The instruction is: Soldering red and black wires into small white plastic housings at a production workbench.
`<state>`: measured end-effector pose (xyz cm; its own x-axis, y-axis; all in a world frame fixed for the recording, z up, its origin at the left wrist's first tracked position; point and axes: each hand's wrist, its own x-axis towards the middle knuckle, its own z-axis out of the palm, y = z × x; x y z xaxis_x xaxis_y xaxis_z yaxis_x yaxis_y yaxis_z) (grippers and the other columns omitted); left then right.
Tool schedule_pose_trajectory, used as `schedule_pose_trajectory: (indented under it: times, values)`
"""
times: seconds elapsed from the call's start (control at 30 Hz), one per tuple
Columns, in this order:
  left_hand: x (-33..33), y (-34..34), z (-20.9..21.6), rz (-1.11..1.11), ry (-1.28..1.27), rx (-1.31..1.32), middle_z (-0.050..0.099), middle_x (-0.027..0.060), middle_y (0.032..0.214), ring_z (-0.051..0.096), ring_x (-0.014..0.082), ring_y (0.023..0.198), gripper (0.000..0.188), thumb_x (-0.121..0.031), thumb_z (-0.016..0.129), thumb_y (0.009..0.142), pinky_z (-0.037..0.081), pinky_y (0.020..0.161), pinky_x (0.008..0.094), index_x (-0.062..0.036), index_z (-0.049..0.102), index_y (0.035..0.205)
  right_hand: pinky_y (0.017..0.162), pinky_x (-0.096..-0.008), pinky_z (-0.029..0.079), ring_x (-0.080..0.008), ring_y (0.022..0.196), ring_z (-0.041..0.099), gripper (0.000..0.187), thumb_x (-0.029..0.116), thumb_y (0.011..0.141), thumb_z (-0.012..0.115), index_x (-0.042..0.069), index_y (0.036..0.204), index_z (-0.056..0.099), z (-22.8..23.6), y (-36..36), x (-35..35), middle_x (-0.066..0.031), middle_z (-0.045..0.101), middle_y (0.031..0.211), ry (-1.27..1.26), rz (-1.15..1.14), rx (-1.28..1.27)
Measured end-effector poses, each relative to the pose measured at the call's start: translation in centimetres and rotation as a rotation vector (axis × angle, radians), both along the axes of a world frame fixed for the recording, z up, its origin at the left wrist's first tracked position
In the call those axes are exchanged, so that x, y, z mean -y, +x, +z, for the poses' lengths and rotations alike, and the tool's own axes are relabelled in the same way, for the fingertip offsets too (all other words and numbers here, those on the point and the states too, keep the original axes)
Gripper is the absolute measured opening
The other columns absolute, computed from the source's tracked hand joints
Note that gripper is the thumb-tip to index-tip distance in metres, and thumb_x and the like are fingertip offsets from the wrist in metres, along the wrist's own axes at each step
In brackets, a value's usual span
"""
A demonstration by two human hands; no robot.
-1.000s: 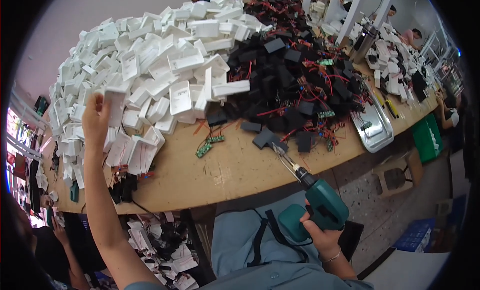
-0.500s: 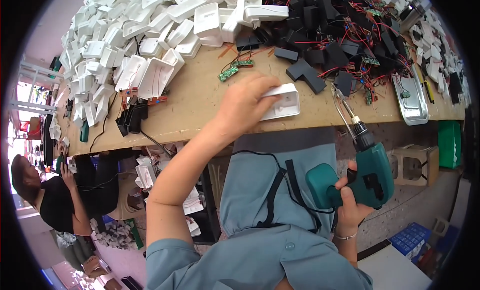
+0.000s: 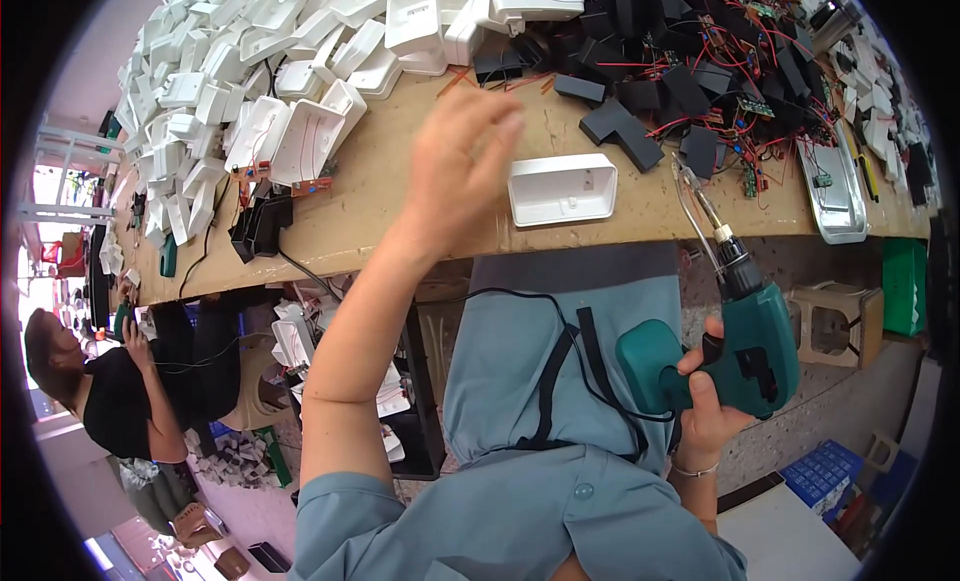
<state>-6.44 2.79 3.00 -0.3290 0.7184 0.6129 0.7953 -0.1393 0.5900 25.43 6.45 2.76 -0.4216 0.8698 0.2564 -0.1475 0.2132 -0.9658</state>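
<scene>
My left hand [image 3: 455, 166] is over the workbench, left of a white plastic housing [image 3: 563, 191] and apart from it. Its fingers are smeared by motion, and whether they hold anything cannot be made out. The housing lies near the front edge, its hollow side showing. Wrapped around the handle of a green soldering gun [image 3: 758, 346] is my right hand [image 3: 708, 411], with a finger by the trigger. The gun's metal tip and thin guide tube point up over the bench edge, near several black plastic parts [image 3: 620, 133].
White housings [image 3: 200, 91] pile up at the back left. Black parts with red wires and circuit boards heap at the back right, beside a metal tray [image 3: 835, 196]. A black holder [image 3: 262, 229] stands at the front left edge. Another person [image 3: 110, 391] sits at far left.
My left hand has let go of the white housing and moved left and away from me. Two green circuit boards seen earlier are now out of sight around that hand. My right hand keeps the soldering gun.
</scene>
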Motion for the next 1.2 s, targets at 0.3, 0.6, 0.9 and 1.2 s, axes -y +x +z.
schedule_pose_trajectory:
  times: [0.3,0.6,0.9,1.2]
  values:
    - [-4.9,-4.5,0.9,0.310,-0.254,-0.399,0.060,0.0142,0.085,0.059,0.0318,0.084,0.019,-0.019,0.059,0.080,0.046,0.072,0.0411,-0.0048,0.060,0.094,0.065,-0.0272,0.051,-0.0150,0.072,0.060,0.053,0.001,0.074,0.064,-0.004,0.122,0.043,0.9,-0.1,0.1,-0.0175,0.058,0.108,-0.100,-0.058,0.023]
    - [-5.9,-3.9,0.8,0.418,-0.456,-0.311,0.059,0.0151,0.081,0.059,0.0337,0.078,0.023,-0.006,0.055,0.072,0.046,0.069,0.0442,-0.0015,0.058,0.094,0.068,-0.0314,0.053,-0.0188,0.076,0.062,0.052,-0.012,0.072,0.058,-0.005,0.122,0.043,0.0,0.6,-0.7,-0.0199,0.056,0.112,-0.012,0.078,0.016]
    - [-1.6,-6.8,4.8,0.304,0.001,0.389,0.062,0.0075,0.077,0.057,0.0142,0.070,0.013,-0.005,0.055,0.084,0.045,0.064,0.0265,0.0034,0.062,0.091,0.069,-0.0307,0.053,-0.0185,0.077,0.061,0.054,-0.012,0.072,0.059,-0.005,0.123,0.042,0.0,0.2,-0.5,-0.0198,0.056,0.112,-0.047,0.085,0.016]
    - [3.5,-2.3,0.9,0.065,0.345,1.305,0.057,0.0046,0.082,0.058,0.0130,0.067,0.013,-0.003,0.055,0.087,0.048,0.060,0.0248,-0.0018,0.051,0.099,0.065,-0.0282,0.051,-0.0173,0.074,0.060,0.057,-0.002,0.075,0.060,-0.005,0.127,0.037,0.5,-1.0,-0.2,-0.0197,0.056,0.111,-0.089,-0.001,0.007]
